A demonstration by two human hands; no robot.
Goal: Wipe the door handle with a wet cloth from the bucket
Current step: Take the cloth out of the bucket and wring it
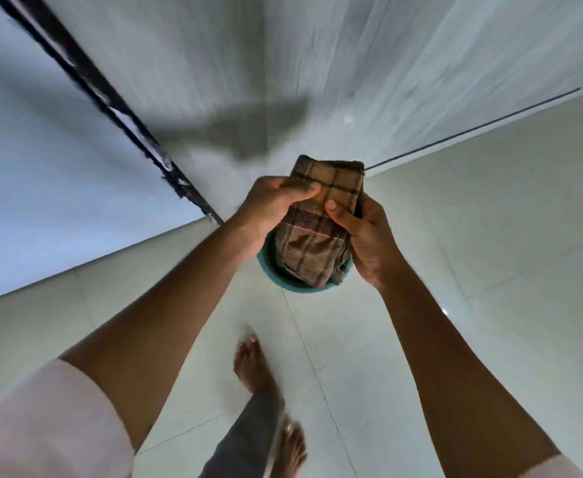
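A brown checked cloth (321, 222) hangs folded between both hands, its lower end dangling over a teal bucket (272, 270) on the floor. My left hand (276, 205) grips the cloth's upper left side, thumb on top. On the right side my right hand (366, 236) clamps it, thumb pressed on the front. Only the bucket's rim shows; the cloth and hands hide its inside. No door handle is in view.
A pale door or wall panel (59, 174) stands at the left with a dark edge strip (110, 98). A white wall (352, 63) rises ahead. Light floor tiles (490, 253) spread around. My bare feet (252, 363) are below the bucket.
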